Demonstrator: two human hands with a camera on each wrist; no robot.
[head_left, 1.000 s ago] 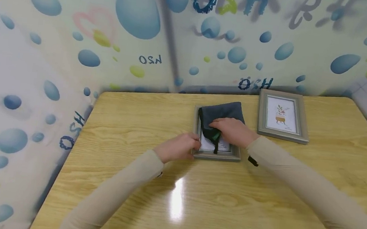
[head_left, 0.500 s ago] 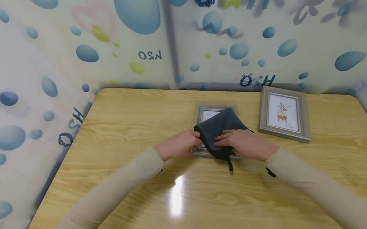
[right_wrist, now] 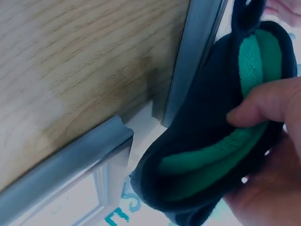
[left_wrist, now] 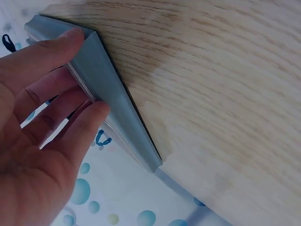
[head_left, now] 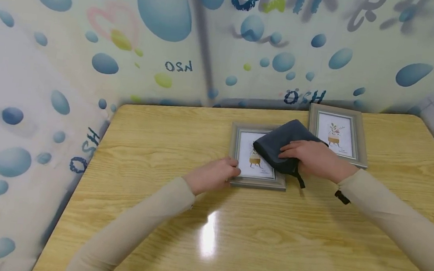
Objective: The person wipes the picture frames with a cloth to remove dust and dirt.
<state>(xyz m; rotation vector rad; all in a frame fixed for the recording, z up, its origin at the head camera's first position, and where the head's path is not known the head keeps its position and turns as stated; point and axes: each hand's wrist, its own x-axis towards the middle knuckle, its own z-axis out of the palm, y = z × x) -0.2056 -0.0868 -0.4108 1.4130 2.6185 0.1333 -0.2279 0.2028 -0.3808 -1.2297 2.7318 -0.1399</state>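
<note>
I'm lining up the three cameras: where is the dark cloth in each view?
Head: dark cloth at centre, under the right hand, on the near picture frame.
Left wrist: not in it.
Right wrist: fills the right side, green lining showing.
Shared landmark: the near picture frame's grey edge.

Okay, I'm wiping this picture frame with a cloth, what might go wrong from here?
The left hand only steadies the near frame at its corner, so a firm wipe might slide it on the glossy table. The cloth in the right hand sits close to the second frame and may nudge it. Its dangling loop could snag an edge.
</note>
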